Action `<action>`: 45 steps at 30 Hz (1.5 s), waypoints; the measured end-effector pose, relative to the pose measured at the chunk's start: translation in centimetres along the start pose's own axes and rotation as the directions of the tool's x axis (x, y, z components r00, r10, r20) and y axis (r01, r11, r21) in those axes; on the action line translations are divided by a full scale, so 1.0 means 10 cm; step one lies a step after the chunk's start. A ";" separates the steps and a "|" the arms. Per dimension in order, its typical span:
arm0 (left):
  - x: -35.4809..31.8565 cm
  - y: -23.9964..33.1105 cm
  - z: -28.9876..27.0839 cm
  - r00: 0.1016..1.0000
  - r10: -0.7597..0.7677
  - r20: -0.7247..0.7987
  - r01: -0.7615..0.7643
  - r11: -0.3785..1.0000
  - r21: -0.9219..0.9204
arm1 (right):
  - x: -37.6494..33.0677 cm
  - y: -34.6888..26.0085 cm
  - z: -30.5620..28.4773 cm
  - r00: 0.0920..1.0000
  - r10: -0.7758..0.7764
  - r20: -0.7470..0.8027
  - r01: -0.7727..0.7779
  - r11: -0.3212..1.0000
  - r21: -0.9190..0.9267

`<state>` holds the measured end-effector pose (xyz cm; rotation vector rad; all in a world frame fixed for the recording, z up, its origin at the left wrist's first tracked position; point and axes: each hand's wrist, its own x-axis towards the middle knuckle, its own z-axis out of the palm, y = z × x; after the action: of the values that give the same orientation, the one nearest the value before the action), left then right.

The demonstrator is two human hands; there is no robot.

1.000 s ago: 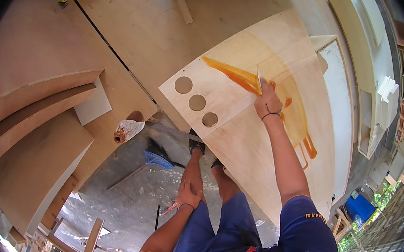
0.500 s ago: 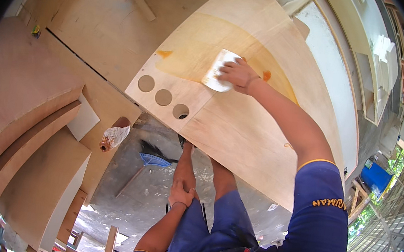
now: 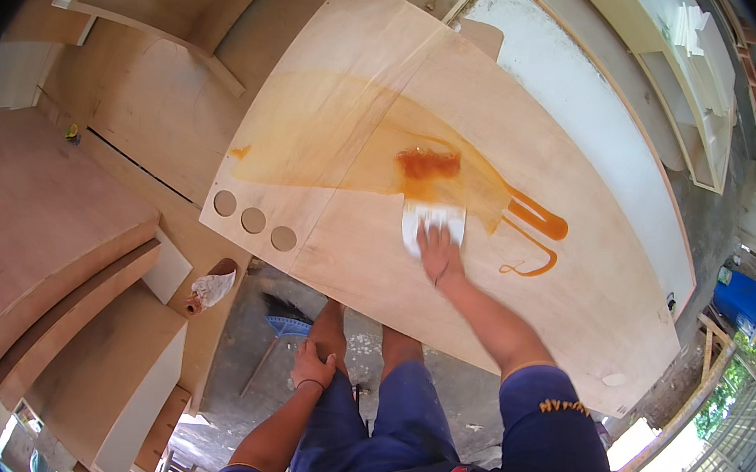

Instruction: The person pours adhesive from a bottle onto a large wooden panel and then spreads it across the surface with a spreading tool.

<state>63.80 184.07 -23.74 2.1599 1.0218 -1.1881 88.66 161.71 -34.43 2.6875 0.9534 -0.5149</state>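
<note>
My right hand (image 3: 440, 255) grips a flat white spreader (image 3: 435, 216), its fingers lying over the near side. The spreader's far edge touches a pale plywood panel (image 3: 374, 277). Just beyond it sits a thick reddish-orange patch of glue-like liquid (image 3: 428, 164). A thin amber film of it covers the panel's middle and left, and looped trails run to the right. My left hand (image 3: 314, 365) rests on my left knee with nothing in it, fingers laid over the knee.
Three round holes (image 3: 253, 220) pierce the panel's near left corner. A plastic-wrapped brown bottle (image 3: 211, 289) lies on a board at left, near a blue broom (image 3: 286, 323) on the floor. Curved wooden pieces (image 3: 77, 296) stand at far left; a blue container (image 3: 740, 300) is at right.
My right hand has drawn the spreader nearer, and more orange liquid and looped trails now show on the panel. The view has shifted to the right. My left hand stays on the knee.
</note>
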 end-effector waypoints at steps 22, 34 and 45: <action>0.13 -0.31 -0.55 0.965 0.158 0.209 -0.154 0.987 -0.034 | 0.82 1.34 -1.37 0.959 -0.216 -0.182 0.235 0.968 0.088; 0.41 -0.06 -0.99 0.949 0.075 0.307 -0.100 0.993 0.068 | 1.62 1.24 -1.00 0.862 -0.505 0.045 0.486 0.849 0.208; 0.48 -0.02 -1.14 0.950 0.020 0.311 -0.017 1.000 -0.013 | 3.56 0.32 -1.70 0.689 -0.646 -0.329 0.694 0.718 0.044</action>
<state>71.17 193.92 -21.98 1.8898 0.8649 -1.4539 120.70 184.99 -33.03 2.5094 2.1130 -0.3234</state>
